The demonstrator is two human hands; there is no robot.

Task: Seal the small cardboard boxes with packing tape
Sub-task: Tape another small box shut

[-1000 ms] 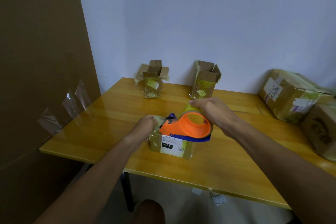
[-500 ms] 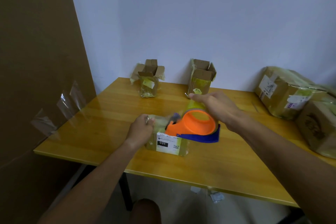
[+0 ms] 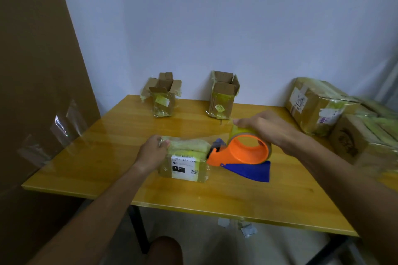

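A small cardboard box (image 3: 184, 163) with a white "031" label lies near the table's front middle. My left hand (image 3: 151, 153) grips its left end. My right hand (image 3: 267, 129) holds an orange and blue tape dispenser (image 3: 241, 154) by its tape roll, just right of the box. Clear tape stretches from the dispenser's nose over the box top. Two small open boxes stand at the back: one on the left (image 3: 162, 98) and one in the middle (image 3: 224, 97), both with flaps up.
The yellow wooden table (image 3: 215, 196) meets a white wall. Larger taped parcels (image 3: 318, 105) crowd the right side. A tall cardboard sheet (image 3: 32, 92) with tape strips stands on the left. Paper scraps (image 3: 245, 228) lie on the floor below.
My right hand has drawn the dispenser to the right, off the box top and past its right end, pulling tape across. My left hand stays on the box's left end.
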